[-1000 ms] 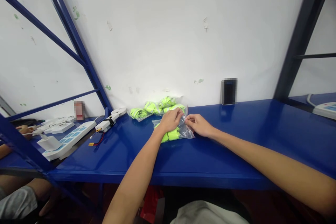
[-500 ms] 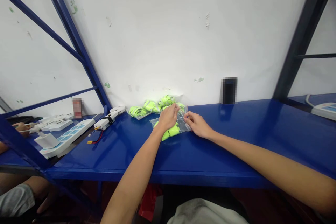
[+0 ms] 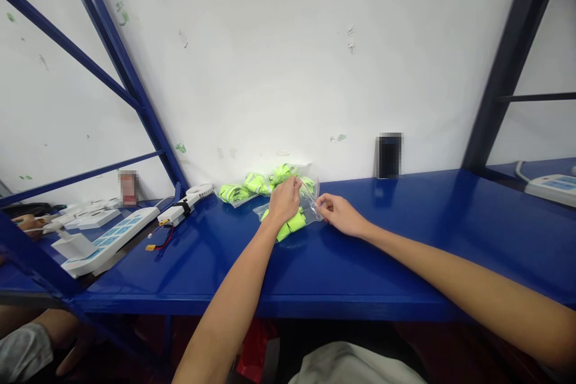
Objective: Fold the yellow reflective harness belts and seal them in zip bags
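A clear plastic bag (image 3: 311, 213) lies on the blue table (image 3: 360, 276), with a folded neon-yellow piece of fabric (image 3: 291, 227) inside it. My left hand (image 3: 285, 199) is over the bag, its fingers pinched on the top edge. To its right, my right hand (image 3: 338, 212) has thumb and fingers closed on the bag's right end. The bag's mouth edge stretches between the two hands. Behind it, against the wall, sit more clear bags with rolled neon-yellow fabric (image 3: 234, 193), partly hidden by my left hand.
A white device with yellow-tipped wires (image 3: 173, 213) lies left of the bags. Farther left are a power strip (image 3: 112, 239) with a plugged-in charger (image 3: 74, 246) and a blue frame post (image 3: 130, 72). A dark phone-like object (image 3: 389, 156) leans on the wall. Another person's hand (image 3: 27, 225) shows at far left.
The view has shifted slightly, so everything sits a little farther left. Both hands stay on the bag; the left fingers have drawn slightly along its edge.
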Motion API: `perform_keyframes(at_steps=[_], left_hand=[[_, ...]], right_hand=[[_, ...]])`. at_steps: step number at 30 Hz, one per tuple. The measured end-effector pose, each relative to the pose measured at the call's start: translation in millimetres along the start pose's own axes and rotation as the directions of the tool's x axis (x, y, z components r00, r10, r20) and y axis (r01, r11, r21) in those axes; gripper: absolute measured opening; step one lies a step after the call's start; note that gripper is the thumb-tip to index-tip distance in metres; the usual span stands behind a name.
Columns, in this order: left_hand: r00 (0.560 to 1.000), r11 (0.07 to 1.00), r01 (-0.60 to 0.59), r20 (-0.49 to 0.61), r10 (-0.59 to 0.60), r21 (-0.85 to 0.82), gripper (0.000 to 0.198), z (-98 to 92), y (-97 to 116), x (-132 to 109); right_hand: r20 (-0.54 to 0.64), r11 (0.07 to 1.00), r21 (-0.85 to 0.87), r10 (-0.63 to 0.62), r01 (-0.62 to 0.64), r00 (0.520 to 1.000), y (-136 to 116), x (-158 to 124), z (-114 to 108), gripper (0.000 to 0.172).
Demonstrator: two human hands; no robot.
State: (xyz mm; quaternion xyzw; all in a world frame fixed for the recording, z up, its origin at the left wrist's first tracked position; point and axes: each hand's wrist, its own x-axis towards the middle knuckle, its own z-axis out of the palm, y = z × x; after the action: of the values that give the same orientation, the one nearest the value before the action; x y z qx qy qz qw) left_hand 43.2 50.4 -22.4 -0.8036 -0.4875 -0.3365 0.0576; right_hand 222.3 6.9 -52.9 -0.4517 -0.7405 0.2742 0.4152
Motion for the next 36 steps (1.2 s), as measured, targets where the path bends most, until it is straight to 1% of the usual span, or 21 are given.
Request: perform_keyframes(at_steps=[4, 7, 10, 12, 15, 17, 19, 23, 27, 31, 33, 36], left_hand=[[1.0, 1.0, 0.018, -0.001, -0.018, 0.01, 0.024, -0.8, 0, 0], [1.0, 1.0, 0.012, -0.002, -0.012, 0.01, 0.025, -1.0, -1, 0], [1.0, 1.0, 0.013, -0.005, -0.013, 0.003, 0.026, -0.7, -1, 0], [1.0, 1.0, 0.002, -0.002, -0.002, -0.004, 0.026, -0.3, 0, 0], [0.999, 0.999, -0.033, 0.022, 0.034, -0.01, 0.026, 0.6, 3, 0], [0.998, 0.999, -0.053, 0.045, 0.053, -0.002, 0.025, 1.3, 5, -1], [0.996, 0.998, -0.065, 0.061, 0.064, 0.008, 0.025, 2.0, 7, -2], [0.995, 0.997, -0.083, 0.063, 0.082, 0.009, 0.026, 2.5, 8, -3], [0.992, 0.993, -0.116, 0.054, 0.117, -0.011, 0.025, 2.2, 9, -4], [0.99, 0.991, -0.129, 0.048, 0.13, -0.029, 0.025, 2.1, 8, -4], [0.991, 0.991, -0.128, 0.043, 0.129, -0.037, 0.025, 2.1, 7, -4], [0.991, 0.991, -0.125, 0.044, 0.127, -0.047, 0.025, 2.0, 6, -3]], right_hand=[[0.094, 0.963, 0.228, 0.126, -0.144, 0.988, 4, 4, -1, 0.012], [0.103, 0.943, 0.284, 0.151, -0.174, 0.983, 8, 8, 1, 0.012], [0.075, 0.963, 0.227, 0.133, -0.147, 0.988, 9, 7, 1, 0.014], [0.031, 0.982, 0.158, 0.099, -0.103, 0.995, 7, 5, -1, 0.016], [-0.087, 0.998, 0.057, -0.015, 0.02, 0.996, 4, 3, -4, 0.018], [-0.114, 0.996, 0.016, -0.087, 0.089, 0.99, 4, 3, -5, 0.017], [-0.102, 0.995, 0.011, -0.094, 0.096, 0.99, 5, 5, -5, 0.018], [-0.1, 0.998, 0.001, -0.057, 0.058, 0.993, 9, 7, -4, 0.019], [-0.114, 0.997, -0.036, -0.078, 0.074, 0.99, 10, 7, -4, 0.017], [-0.134, 0.996, -0.005, -0.086, 0.086, 0.987, 10, 7, -5, 0.018], [-0.108, 0.995, 0.038, -0.09, 0.094, 0.99, 11, 6, -7, 0.023], [-0.027, 0.989, 0.077, -0.125, 0.127, 0.992, 13, 6, -12, 0.03]])
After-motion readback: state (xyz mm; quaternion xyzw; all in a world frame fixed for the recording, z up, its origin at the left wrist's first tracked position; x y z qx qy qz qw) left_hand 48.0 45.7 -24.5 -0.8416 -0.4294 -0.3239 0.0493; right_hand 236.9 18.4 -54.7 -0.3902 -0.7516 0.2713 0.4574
